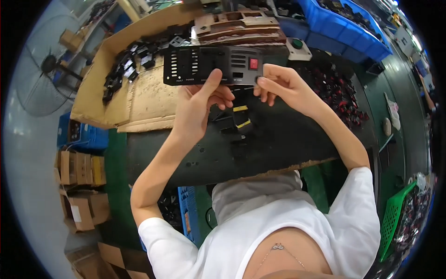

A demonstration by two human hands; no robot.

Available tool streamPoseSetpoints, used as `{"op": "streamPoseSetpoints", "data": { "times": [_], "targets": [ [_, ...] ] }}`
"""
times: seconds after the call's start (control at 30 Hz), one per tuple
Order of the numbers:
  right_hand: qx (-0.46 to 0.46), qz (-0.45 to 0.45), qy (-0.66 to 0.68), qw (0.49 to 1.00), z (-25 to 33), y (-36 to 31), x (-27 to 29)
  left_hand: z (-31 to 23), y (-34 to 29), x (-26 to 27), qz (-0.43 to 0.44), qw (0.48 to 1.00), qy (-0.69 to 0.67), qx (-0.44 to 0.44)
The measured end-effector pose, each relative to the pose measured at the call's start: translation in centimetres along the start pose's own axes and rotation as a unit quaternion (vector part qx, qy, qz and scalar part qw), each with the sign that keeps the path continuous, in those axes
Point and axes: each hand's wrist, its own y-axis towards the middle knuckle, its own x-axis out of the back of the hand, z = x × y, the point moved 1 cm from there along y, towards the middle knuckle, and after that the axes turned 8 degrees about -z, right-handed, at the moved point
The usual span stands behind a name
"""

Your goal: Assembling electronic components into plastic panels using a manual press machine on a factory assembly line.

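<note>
A flat black panel (215, 60) with slots and cut-outs is held up over the dark table, its face toward me. A red rocker switch (253, 63) sits in its right end. My left hand (200, 102) grips the lower edge near the middle, thumb on the face and fingers curled behind. At the lower right corner, my right hand (283, 86) pinches the panel between thumb and bent fingers. Below the panel, a small black piece with yellow strips (241, 117) lies on the table; I cannot tell its kind.
A cardboard tray (148, 109) with several black parts stands at the left. Behind the panel is a worn brown fixture (239, 35), beside a green button box (297, 46). Red and black switches (339, 95) are heaped at the right. A blue bin (344, 28) stands beyond.
</note>
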Motion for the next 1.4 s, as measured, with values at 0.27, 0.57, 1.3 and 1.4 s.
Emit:
{"op": "streamPoseSetpoints", "data": {
  "times": [0.27,0.57,1.3,1.4],
  "targets": [
    [0.169,-0.045,-0.452,0.875,-1.3,0.6,2.3,-4.3,-4.3,4.5,-0.13,0.957,-0.02,-0.259],
    [0.175,-0.019,-0.484,0.857,-1.5,0.9,0.3,-5.4,-10.0,11.6,-0.338,0.83,-0.059,-0.439],
    [0.189,0.024,-0.473,0.86,-1.1,2.3,0.9,-4.8,6.9,20.0,-0.228,0.616,0.708,-0.261],
    [0.241,-0.012,-0.501,0.831,-0.9,2.3,0.6,-3.2,11.8,22.9,-0.174,0.563,0.776,-0.224]
  ]
}}
